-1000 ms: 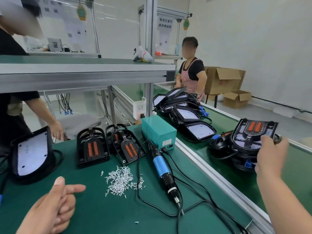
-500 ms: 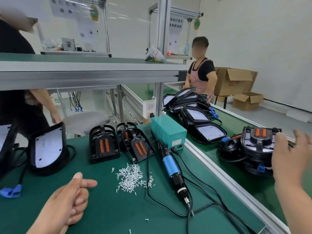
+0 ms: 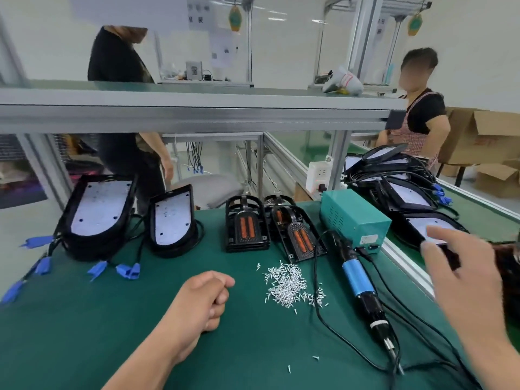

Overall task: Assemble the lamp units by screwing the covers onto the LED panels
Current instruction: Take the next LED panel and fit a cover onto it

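The right hand [image 3: 464,280], at three o'clock, is empty with fingers spread. A second ago it held a finished unit on the lamp unit stack [image 3: 510,274], now a dark blur at the right edge; it has let go and is drawing back. The left hand [image 3: 205,302], at six o'clock, rests in a loose fist, nothing visible in it. That unit looks done. Waiting: covers [image 3: 244,228] at twelve, LED panels [image 3: 171,218] at ten, screws [image 3: 289,288] centre, electric screwdriver [image 3: 357,277] at four.

The left hand [image 3: 206,298] is curled into a fist, while the right hand [image 3: 461,277] is raised, fingers straight and spread.
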The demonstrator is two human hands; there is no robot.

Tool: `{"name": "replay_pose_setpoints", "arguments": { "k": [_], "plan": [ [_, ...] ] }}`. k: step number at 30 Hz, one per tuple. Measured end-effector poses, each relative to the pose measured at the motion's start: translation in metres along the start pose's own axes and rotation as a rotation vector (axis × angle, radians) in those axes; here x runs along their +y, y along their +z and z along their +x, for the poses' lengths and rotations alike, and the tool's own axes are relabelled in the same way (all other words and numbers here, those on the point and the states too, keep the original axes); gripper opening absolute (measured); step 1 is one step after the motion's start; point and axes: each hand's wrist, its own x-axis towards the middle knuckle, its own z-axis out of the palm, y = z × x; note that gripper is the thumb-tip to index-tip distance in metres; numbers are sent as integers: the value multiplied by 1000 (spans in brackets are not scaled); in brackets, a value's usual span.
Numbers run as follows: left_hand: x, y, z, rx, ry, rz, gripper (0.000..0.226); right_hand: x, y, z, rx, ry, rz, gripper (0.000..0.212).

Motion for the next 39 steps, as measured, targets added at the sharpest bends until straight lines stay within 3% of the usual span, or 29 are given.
{"name": "replay_pose_setpoints", "arguments": {
  "k": [3,7,13,16,20,27,33,39],
  "plan": [
    [3,2,-1,13,-1,-8,35,-45,49,-15,-261,-4,155,17],
    [4,2,-4,39,3,-34,32,-92,121,-27,-535,-167,148,16],
    [6,6,-6,136,39,-96,27,-158,216,-27,-744,-273,142,25],
    [5,6,-6,205,74,-148,27,-188,257,-20,-753,-315,119,32],
    [3,5,-3,291,88,-206,28,-219,304,-10,-808,-307,18,24],
    [1,1,2,374,89,-293,27,-224,346,-15,-890,-243,-47,21],
    [3,0,2,397,78,-326,26,-216,346,-18,-765,-170,38,8],
    [6,1,1,401,84,-332,25,-206,329,-27,-612,-119,135,11]
  ]
}}
